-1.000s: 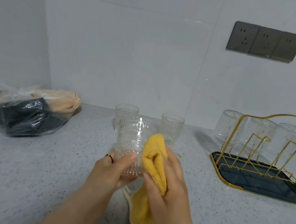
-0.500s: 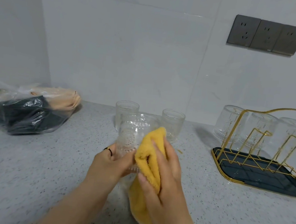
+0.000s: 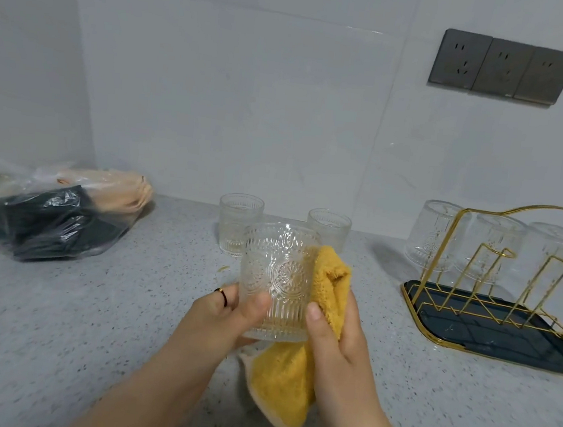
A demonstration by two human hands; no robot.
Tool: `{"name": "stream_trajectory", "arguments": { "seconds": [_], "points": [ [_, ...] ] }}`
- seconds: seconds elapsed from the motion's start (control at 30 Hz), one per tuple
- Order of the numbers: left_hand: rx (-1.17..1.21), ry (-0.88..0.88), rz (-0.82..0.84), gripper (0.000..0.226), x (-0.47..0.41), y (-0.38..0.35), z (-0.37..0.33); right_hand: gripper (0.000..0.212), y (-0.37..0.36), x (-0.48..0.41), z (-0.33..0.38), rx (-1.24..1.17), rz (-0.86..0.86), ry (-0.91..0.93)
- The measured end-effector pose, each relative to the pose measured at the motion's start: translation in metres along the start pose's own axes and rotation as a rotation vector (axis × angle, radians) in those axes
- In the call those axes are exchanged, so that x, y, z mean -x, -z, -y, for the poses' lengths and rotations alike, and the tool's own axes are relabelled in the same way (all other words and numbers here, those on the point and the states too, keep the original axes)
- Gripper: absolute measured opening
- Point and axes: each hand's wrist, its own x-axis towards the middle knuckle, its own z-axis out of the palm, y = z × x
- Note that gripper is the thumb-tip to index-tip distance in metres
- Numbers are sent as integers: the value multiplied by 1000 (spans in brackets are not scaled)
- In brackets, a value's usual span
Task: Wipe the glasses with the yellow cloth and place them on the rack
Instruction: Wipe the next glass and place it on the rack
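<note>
1 head view, forward-down, close over counter (image 3: 91, 315).

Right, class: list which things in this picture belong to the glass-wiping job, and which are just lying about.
Belonging to the job:
held glass, gripped by the left hand
yellow cloth, held in the right hand
two upright glasses on the counter
gold rack with three upturned glasses

Lying about:
plastic bag of dark and tan things
wall sockets
</note>
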Motion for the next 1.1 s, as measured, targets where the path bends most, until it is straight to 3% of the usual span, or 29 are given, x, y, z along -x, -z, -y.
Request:
{"name": "stream_trajectory", "arguments": {
  "seconds": [0.07,0.27,0.37,0.47,0.57,0.7,0.8,0.9,1.03,1.1],
  "points": [
    [45,17,-31,91,-1,0,1,57,1,-2,-4,137,-44,81],
    [63,70,-71,91,2,-16,12,44,-6,-1,-14,279,-82,224],
    [16,81,-144,86,0,-15,18,42,-6,0,-12,242,-40,189],
    [48,63,-76,79,2,-14,15,42,3,-3,-8,116,-76,81],
    [55,51,-38,81,1,-12,12,23,9,-8,-3,-21,-89,-37],
    [123,58,-161,80,-6,0,10,6,1,-3,-6,101,33,-1],
    [164,63,-186,82,-8,7,6,27,-7,4,-8,218,99,143],
    [88,65,-90,78,-4,3,6,46,-9,5,-4,274,60,194],
    [116,30,47,72,3,-10,11,39,7,-4,2,140,-101,151],
    [140,12,47,70,4,-10,10,27,11,-8,1,35,-91,60]
  ]
}}
